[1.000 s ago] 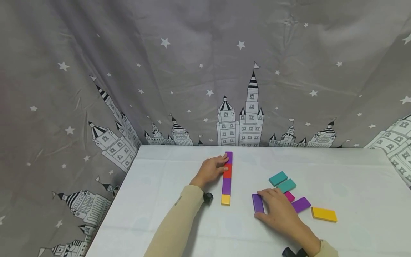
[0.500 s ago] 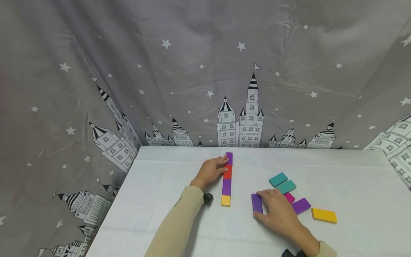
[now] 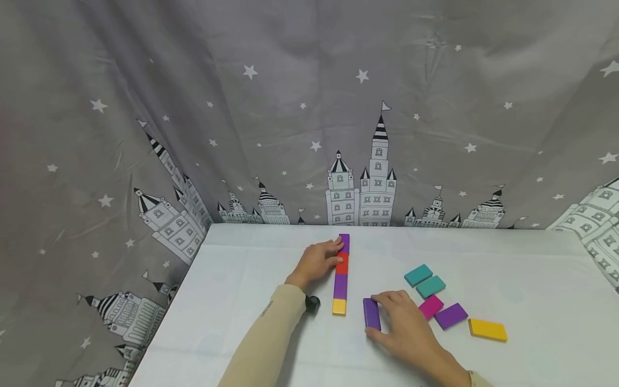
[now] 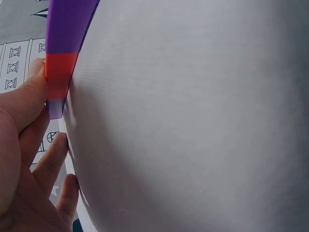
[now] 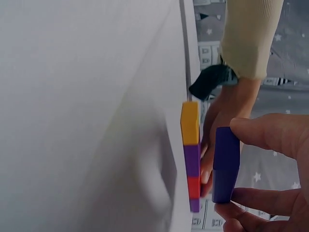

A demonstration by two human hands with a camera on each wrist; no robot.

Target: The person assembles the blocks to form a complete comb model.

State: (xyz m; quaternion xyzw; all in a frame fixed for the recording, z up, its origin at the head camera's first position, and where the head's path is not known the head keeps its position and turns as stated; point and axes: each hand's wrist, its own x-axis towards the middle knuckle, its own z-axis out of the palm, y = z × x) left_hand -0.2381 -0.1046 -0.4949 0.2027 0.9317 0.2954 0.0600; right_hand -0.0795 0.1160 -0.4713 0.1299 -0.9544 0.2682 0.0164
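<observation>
A purple block [image 3: 372, 314] is pinched by the right hand [image 3: 405, 325]; the block row [image 3: 340, 287] (purple, red, purple, yellow) is touched by the loosely spread left hand [image 3: 314, 262].

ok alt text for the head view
The right hand holds a flat purple rectangular block near a row of four purple, red and yellow blocks touched by the left hand on a white tabletop. Farther right lie two teal rectangles, a magenta one, a purple one and a yellow one.

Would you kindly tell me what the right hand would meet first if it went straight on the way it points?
Beyond the held purple block, the right hand would probably meet the row of blocks near its yellow end, though height is unclear.
</observation>
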